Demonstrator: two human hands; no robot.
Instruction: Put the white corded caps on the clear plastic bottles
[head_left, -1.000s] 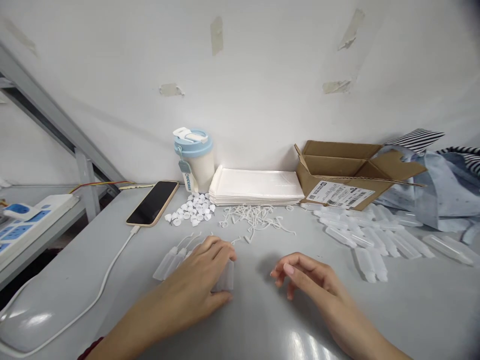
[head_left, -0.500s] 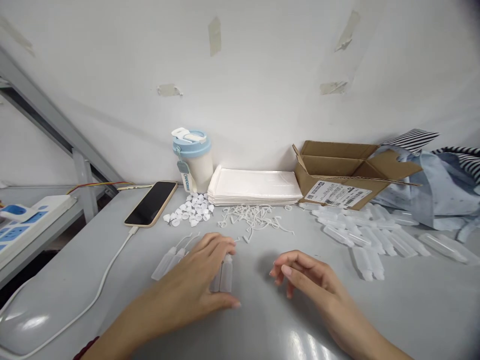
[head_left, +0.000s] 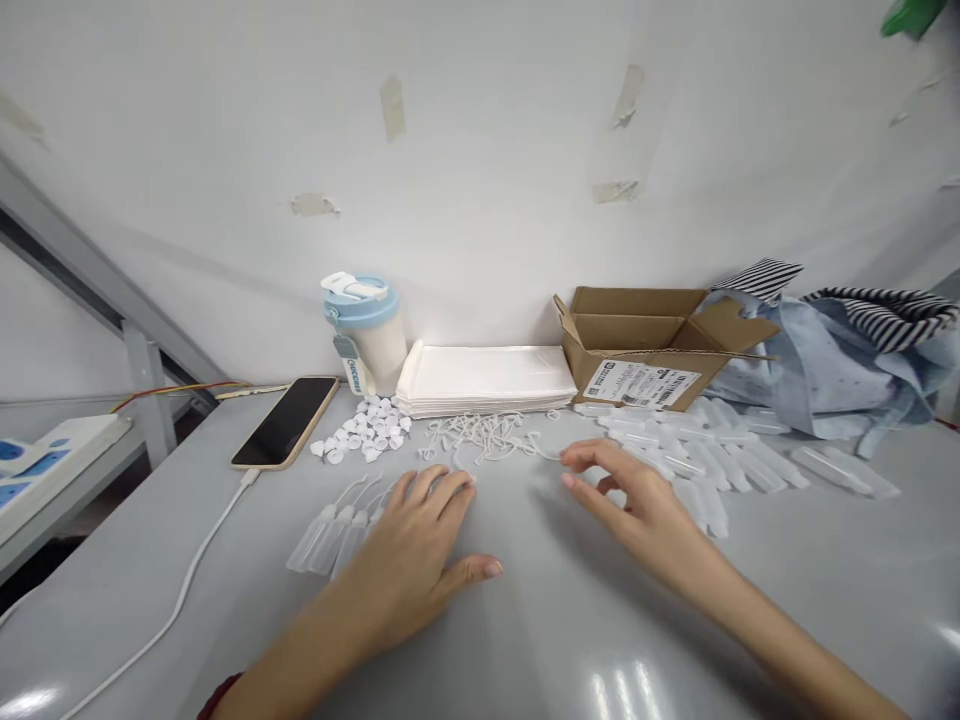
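My left hand (head_left: 424, 545) lies flat on the grey table (head_left: 525, 640), fingers spread, resting over the right end of a row of small clear plastic bottles (head_left: 330, 525). My right hand (head_left: 630, 495) reaches forward with loosely curled, parted fingers and holds nothing; it hovers beside a pile of clear bottles (head_left: 705, 460) on the right. A tangle of thin white strings (head_left: 480, 438) lies just beyond both hands. A heap of small white caps (head_left: 364, 435) sits to its left.
At the back stand a blue-lidded cup (head_left: 367, 330), a stack of white bags (head_left: 487, 380) and an open cardboard box (head_left: 645, 345). A phone (head_left: 285, 422) with a white cable (head_left: 180, 600) lies left. Clothing (head_left: 840, 365) is heaped at the right. A power strip (head_left: 45, 460) sits far left.
My right hand has moved forward and to the right, toward the bottle pile. My left hand has flattened over the row of bottles. The camera has tilted and shifted slightly.
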